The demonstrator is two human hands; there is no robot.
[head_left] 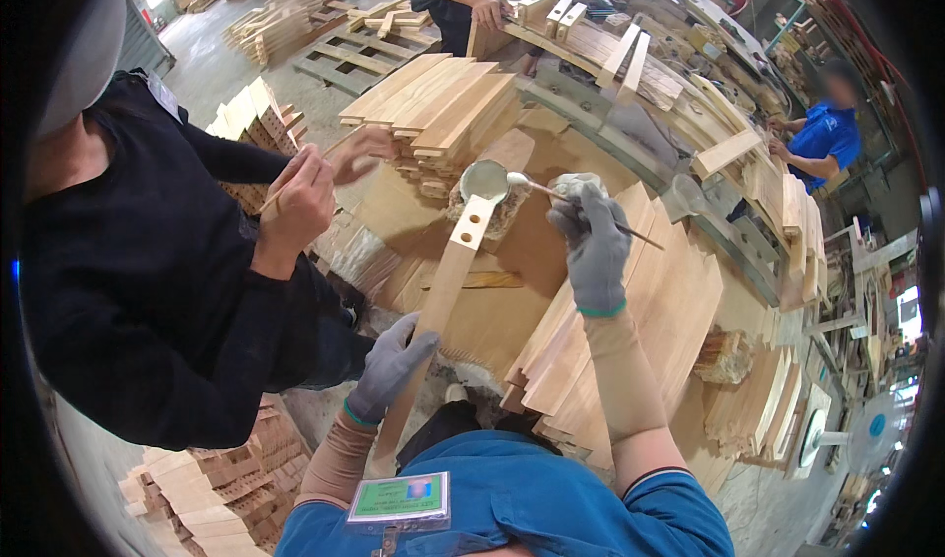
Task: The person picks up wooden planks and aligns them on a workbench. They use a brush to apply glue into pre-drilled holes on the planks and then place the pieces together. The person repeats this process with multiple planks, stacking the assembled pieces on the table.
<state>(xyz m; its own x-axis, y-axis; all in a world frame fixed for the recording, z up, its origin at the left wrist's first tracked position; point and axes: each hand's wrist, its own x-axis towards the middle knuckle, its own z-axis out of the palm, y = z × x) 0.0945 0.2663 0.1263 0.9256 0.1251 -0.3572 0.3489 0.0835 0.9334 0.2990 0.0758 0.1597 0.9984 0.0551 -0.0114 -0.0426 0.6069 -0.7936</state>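
Note:
My left hand (390, 366), in a grey glove, grips the near end of a long wooden slat (445, 281) with two holes near its far end. The slat's far tip is coated in whitish glue. My right hand (591, 242), also gloved, holds a thin metal spoon-like stick (576, 206) whose glue-covered tip (517, 179) sits just right of the slat's end. Both are over a crusted glue pot (504, 215) on a brown worktop (512, 311).
A person in black (148, 291) stands at my left, both hands (315, 188) raised on a thin stick. Stacks of wooden slats (443, 104) lie behind the pot and at my right (669, 301). Two other people work further off; pallets and drilled blocks (217, 488) surround.

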